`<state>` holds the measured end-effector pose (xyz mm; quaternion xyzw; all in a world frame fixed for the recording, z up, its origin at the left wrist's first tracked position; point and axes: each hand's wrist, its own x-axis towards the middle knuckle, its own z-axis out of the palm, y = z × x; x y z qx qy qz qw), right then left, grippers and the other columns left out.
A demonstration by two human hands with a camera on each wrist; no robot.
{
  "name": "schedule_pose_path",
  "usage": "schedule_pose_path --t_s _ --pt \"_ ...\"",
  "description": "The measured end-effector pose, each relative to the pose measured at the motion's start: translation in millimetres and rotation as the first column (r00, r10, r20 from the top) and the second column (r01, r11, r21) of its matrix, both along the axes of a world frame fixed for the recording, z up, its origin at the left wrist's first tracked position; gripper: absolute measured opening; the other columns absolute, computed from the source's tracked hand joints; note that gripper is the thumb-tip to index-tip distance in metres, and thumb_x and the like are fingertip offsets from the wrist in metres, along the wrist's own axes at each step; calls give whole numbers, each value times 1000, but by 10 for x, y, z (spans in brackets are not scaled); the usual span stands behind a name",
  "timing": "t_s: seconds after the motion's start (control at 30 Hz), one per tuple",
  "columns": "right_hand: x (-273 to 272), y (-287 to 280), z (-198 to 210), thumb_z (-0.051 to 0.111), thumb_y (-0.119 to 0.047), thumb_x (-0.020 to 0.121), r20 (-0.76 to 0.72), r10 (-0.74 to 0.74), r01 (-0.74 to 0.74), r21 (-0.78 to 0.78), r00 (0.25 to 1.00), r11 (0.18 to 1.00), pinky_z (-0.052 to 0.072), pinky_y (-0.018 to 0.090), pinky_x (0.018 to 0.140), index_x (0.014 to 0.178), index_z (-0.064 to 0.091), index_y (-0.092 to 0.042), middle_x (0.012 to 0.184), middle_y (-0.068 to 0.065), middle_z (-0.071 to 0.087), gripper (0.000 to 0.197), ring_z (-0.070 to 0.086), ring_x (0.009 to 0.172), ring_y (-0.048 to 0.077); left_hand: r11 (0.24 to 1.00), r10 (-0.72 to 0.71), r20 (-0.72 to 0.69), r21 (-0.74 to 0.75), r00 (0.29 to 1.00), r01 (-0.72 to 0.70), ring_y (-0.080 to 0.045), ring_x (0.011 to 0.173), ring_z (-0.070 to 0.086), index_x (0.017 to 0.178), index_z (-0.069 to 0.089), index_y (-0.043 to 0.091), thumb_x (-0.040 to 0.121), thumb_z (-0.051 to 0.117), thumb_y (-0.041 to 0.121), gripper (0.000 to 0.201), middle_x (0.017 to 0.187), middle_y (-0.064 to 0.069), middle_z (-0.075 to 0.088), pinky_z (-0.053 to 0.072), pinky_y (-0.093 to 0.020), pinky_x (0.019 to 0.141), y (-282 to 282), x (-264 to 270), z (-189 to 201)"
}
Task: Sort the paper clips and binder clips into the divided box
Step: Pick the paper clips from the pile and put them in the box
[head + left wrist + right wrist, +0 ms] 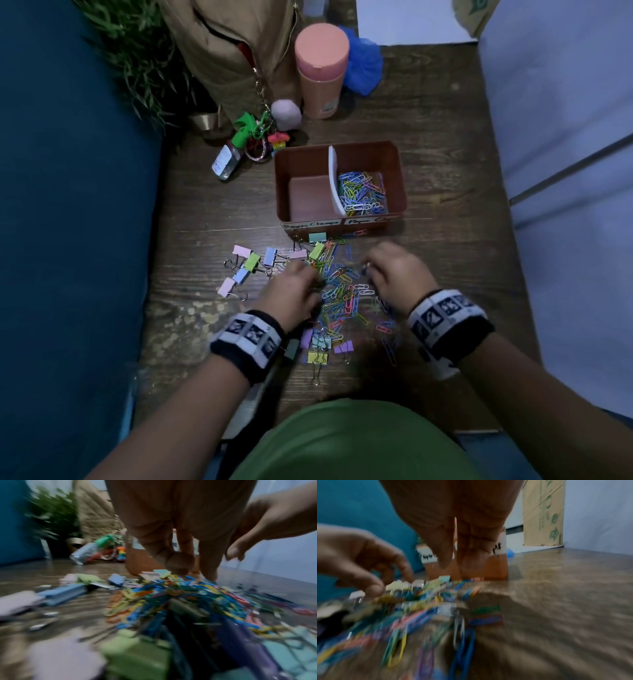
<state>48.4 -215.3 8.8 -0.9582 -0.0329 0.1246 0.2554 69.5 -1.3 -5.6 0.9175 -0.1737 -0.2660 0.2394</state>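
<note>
Silver glints at the fingers (371, 265) of the right hand (399, 275), whose tips are pressed together and point down. They probably pinch a single paper clip (365, 269), though blur keeps the wrist view from confirming it. The left hand (291, 291) curls its fingers (180, 561) down so that the tips meet the top of the heap of paper clips (344, 294); whether they have closed on one I cannot tell.

That heap, in blue, yellow, green, pink and orange, lies on the counter (445, 178) between the two hands and spreads toward the person. Pastel binder clips (251, 262) lie around it: one group just left of the left hand, another near the left wrist, a few at the heap's far edge.

Just beyond the heap stands a brown box (394, 161), split by a white divider (335, 178). Its right compartment holds a bed of clips (363, 192), and handwritten labels (311, 224) run along its near wall.

Farther back are a peach bottle (322, 72), a tan quilted bag (233, 51) with a bunch of key charms (260, 132), a small clear bottle (226, 162) lying on its side, and a green plant (137, 61). Patterned wristbands (246, 339) wrap both wrists.
</note>
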Motion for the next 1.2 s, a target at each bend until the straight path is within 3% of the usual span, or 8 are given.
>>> schedule_pose_path --t_s 0.13,0.23,0.4,0.6,0.8,0.97,1.03,1.2 --pt "-227 -76 -184 81 -32 65 -361 -28 -31 -157 932 987 38 43 105 142 26 -20 149 8 22 96 27 132 31 967 -192 -60 162 980 199 -29 125 42 144 22 24 63 83 40 102 142 -8 26 49 -43 97 -412 -83 -69" --pt "-485 -218 -262 76 -38 67 -354 -91 37 -157 931 987 38 44 105 145 14 -23 151 10 16 100 28 131 34 926 -278 -40 254 960 279 -33 126 35 145 13 24 56 86 44 117 142 -9 23 49 -45 94 -544 -72 -140" --pt "-752 -259 -457 78 -30 63 -355 -10 -61 -188 935 980 42 44 100 145 17 -21 145 12 26 103 36 121 34 909 -323 -60 260 945 327 -32 120 39 140 25 23 68 81 31 92 135 -11 31 51 -44 87 -598 -26 -167" --pt "-458 -127 -465 72 -15 70 -279 -79 77 -20 957 997 45 44 95 139 31 -20 127 9 41 80 44 115 30 945 -290 -44 147 956 293 -31 109 54 129 47 19 84 64 18 48 121 -12 47 48 -40 86 -597 68 -89" --pt "-164 -25 -494 57 0 81 -195 -179 192 55 964 980 46 42 92 129 50 -13 121 14 48 51 51 110 34 968 -214 -57 125 975 219 -31 100 61 122 57 15 88 57 14 34 114 -11 57 50 -37 84 -598 146 -49" --pt "-225 -38 -412 81 -31 66 -266 -126 118 -47 956 992 37 41 105 143 27 -17 140 11 32 96 33 125 32 987 -141 -35 68 989 143 -29 95 62 105 65 16 83 63 12 23 105 -8 64 52 -38 83 -445 161 -40" --pt "-198 55 -375 82 -30 64 -288 -59 26 -117 956 993 40 42 102 144 23 -19 145 7 27 100 30 125 31 995 -98 -13 31 995 98 -27 94 62 99 67 15 80 64 11 19 101 -7 66 52 -37 84 -376 166 -24" --pt "-205 194 -415 66 -1 76 -232 11 -26 -64 973 998 40 39 97 126 51 -13 131 10 46 54 41 118 30 999 -37 13 -32 999 37 -25 92 63 97 70 18 76 66 8 24 99 -6 69 52 -33 84 -248 165 21"
